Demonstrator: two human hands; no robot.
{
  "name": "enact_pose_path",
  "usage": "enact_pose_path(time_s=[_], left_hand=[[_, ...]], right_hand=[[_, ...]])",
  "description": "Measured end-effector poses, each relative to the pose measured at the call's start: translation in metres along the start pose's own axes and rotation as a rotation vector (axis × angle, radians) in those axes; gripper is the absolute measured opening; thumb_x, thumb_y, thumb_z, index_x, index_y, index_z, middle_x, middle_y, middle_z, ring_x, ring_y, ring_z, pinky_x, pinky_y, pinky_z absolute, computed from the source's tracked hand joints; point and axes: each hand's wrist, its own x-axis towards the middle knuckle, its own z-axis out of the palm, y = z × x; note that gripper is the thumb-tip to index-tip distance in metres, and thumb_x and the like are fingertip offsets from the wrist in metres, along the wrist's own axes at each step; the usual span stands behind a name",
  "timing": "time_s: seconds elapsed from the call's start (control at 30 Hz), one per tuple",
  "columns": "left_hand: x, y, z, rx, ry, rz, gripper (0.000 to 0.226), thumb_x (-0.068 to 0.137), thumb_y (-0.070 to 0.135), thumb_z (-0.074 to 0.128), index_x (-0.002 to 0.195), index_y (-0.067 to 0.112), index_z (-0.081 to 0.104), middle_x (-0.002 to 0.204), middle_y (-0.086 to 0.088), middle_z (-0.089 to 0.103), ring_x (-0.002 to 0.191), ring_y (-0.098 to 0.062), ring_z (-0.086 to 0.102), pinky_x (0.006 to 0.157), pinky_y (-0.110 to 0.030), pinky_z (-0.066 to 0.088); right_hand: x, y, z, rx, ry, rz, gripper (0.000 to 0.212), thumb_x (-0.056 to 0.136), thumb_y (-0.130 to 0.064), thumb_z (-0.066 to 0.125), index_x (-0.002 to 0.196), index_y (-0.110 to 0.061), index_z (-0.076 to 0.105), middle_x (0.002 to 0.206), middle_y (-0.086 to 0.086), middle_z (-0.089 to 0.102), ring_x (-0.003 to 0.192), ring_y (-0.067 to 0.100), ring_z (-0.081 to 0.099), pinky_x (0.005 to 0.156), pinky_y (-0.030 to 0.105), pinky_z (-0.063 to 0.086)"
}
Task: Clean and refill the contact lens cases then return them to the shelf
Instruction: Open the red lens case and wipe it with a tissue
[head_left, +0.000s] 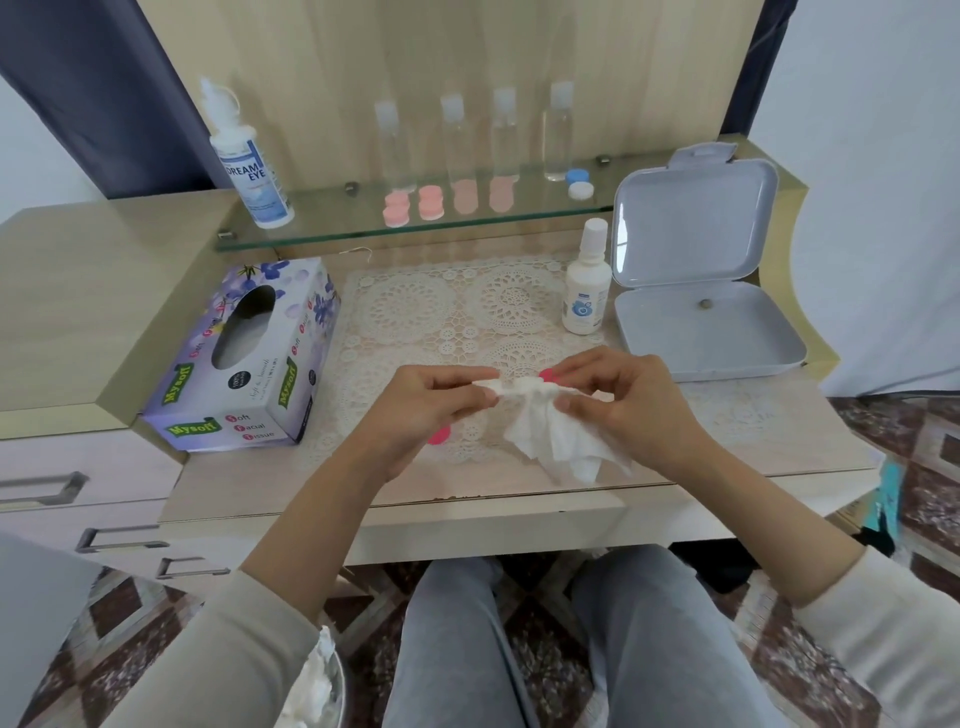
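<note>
Pinching the lens case (493, 387) left, tissue (561, 441) right, the hands (441, 402) (628, 400) nearly meet.

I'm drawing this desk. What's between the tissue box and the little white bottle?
Just the lace doily, with nothing on that stretch, seen from the head camera.

Soft, even daylight with faint shadows; bottles (452, 135) at the shelf's (363, 228) back look blurred, perhaps compression; edges bend.

tissue box (249, 358) left of doily (457, 312) | open case (701, 291) right | glass shelf (415, 228) behind
</note>
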Motion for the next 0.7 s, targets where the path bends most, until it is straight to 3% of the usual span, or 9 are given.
enact_pose_path(time_s=[0.13,0.27,0.37,0.47,0.53,0.7], left_hand=[[0.004,-0.002,0.0,0.192,0.103,0.076,0.023,0.07,0.002,0.075,0.084,0.02,0.069,0.075,0.0,0.071,0.074,-0.018,0.061,0.07,-0.032,0.045],[0.011,-0.009,0.005,0.411,0.133,0.222,0.025,0.069,-0.001,0.072,0.085,0.017,0.068,0.083,0.008,0.067,0.072,-0.001,0.062,0.058,-0.013,0.046],[0.018,-0.017,0.005,0.638,0.14,0.286,0.026,0.067,0.0,0.069,0.088,0.016,0.069,0.077,0.016,0.063,0.068,0.005,0.056,0.061,-0.012,0.042],[0.023,-0.021,0.004,0.735,0.142,0.304,0.02,0.071,0.007,0.07,0.089,0.015,0.07,0.076,0.012,0.064,0.064,0.006,0.053,0.059,-0.007,0.04],[0.026,-0.023,0.004,0.827,0.143,0.352,0.016,0.074,0.014,0.071,0.09,0.016,0.072,0.083,0.007,0.068,0.068,0.002,0.054,0.061,-0.004,0.037],[0.029,-0.025,0.001,0.962,0.182,0.383,0.024,0.077,0.024,0.07,0.099,0.016,0.07,0.114,0.001,0.062,0.105,-0.017,0.05,0.084,-0.022,0.031]], right_hand=[[0.0,0.003,-0.01,-0.027,0.055,0.034,0.008,0.073,0.002,0.072,0.069,-0.006,0.07,0.08,-0.006,0.065,0.071,0.007,0.059,0.065,0.007,0.043],[-0.001,0.006,-0.015,-0.027,0.099,0.078,0.018,0.072,-0.005,0.074,0.061,-0.015,0.063,0.076,-0.002,0.065,0.066,0.01,0.058,0.064,0.012,0.045],[-0.003,0.004,-0.018,0.002,0.093,0.096,0.023,0.074,-0.005,0.073,0.059,-0.016,0.06,0.079,0.001,0.066,0.067,0.013,0.059,0.064,0.017,0.047],[-0.006,0.001,-0.019,0.055,0.083,0.103,0.021,0.074,-0.001,0.071,0.059,-0.01,0.059,0.079,-0.006,0.067,0.069,0.005,0.062,0.062,0.012,0.048],[-0.008,-0.001,-0.019,0.079,0.065,0.109,0.021,0.074,0.0,0.07,0.059,-0.006,0.058,0.083,-0.008,0.069,0.073,0.001,0.064,0.063,0.012,0.049],[-0.011,-0.008,-0.017,0.094,0.006,0.101,0.029,0.077,0.002,0.066,0.054,-0.007,0.05,0.087,-0.002,0.071,0.08,-0.002,0.065,0.064,0.011,0.048]])
